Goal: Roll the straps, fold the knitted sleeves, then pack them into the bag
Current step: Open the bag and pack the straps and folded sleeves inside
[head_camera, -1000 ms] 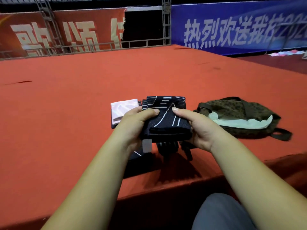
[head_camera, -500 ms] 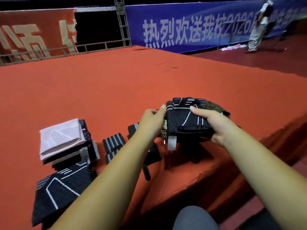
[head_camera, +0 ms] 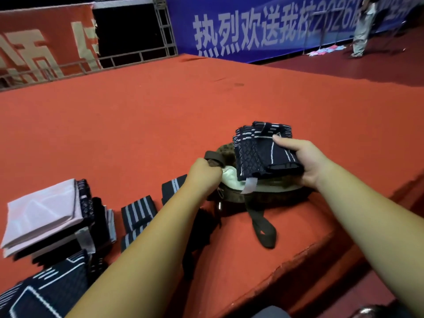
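At the far left a stack topped by a pink folded cloth (head_camera: 43, 216) sits on the red carpeted stage (head_camera: 137, 122), with another dark knitted piece (head_camera: 46, 297) spread in front of it and two striped rolled straps (head_camera: 138, 212) just to its right, all of them not yet packed. Half a second ago both hands were clamped on the folded bundle; now the left grip (head_camera: 203, 174) has let go of it and closed instead on the near edge of the bag (head_camera: 226, 150), fingers curled around the rim by a brown strap, apparently pulling the mouth open so the pale lining (head_camera: 229, 179) shows. The folded knitted sleeve (head_camera: 259, 154) is left to the right grip (head_camera: 305, 161) alone, pinched between thumb on top and fingers underneath, and it hangs right over the bag's opening, not yet inside. I judge that folding of this piece is finished and packing has begun (the pile at the left will need the same trip). A white label (head_camera: 250, 185) dangles from the sleeve, but nothing on it can be read. The red banner (head_camera: 46, 42) at the back left shows only cut-off pale characters; the blue banner (head_camera: 263, 26) reads 热烈欢送我校2026届, its end running out of view
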